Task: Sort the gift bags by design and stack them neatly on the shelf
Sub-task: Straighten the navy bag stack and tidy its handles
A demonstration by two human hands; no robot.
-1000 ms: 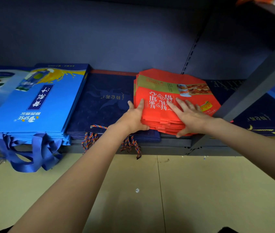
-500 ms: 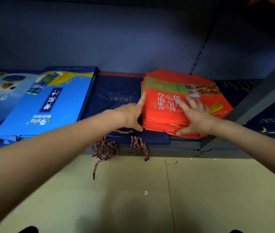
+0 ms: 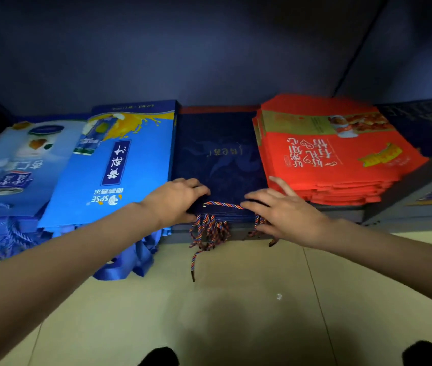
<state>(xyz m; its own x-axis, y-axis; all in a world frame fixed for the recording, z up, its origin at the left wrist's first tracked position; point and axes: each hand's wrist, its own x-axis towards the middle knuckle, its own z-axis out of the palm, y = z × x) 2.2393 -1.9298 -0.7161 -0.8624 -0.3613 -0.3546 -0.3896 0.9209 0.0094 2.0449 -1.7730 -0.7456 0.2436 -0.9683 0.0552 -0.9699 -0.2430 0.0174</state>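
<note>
A stack of dark navy gift bags (image 3: 220, 154) with gold lettering lies in the middle of the low shelf, its striped rope handles (image 3: 209, 228) hanging over the front edge. My left hand (image 3: 175, 199) grips the stack's near left corner, fingers on top and thumb at the front edge. At the near right corner my right hand (image 3: 283, 215) holds it the same way, fingers over a rope handle. Just to the right sits a stack of red bags (image 3: 336, 159). Bright blue juice bags (image 3: 120, 167) and pale blue bags (image 3: 11, 165) lie to the left.
A grey shelf upright (image 3: 415, 186) slants across at the right, with more dark bags (image 3: 426, 122) behind it. Blue ribbon handles (image 3: 135, 257) dangle to the beige tiled floor (image 3: 236, 313). The shelf's dark back wall is close behind the stacks.
Both hands have left the red stack and moved left and nearer, onto the front edge of the navy stack. The view has shifted closer and to the left.
</note>
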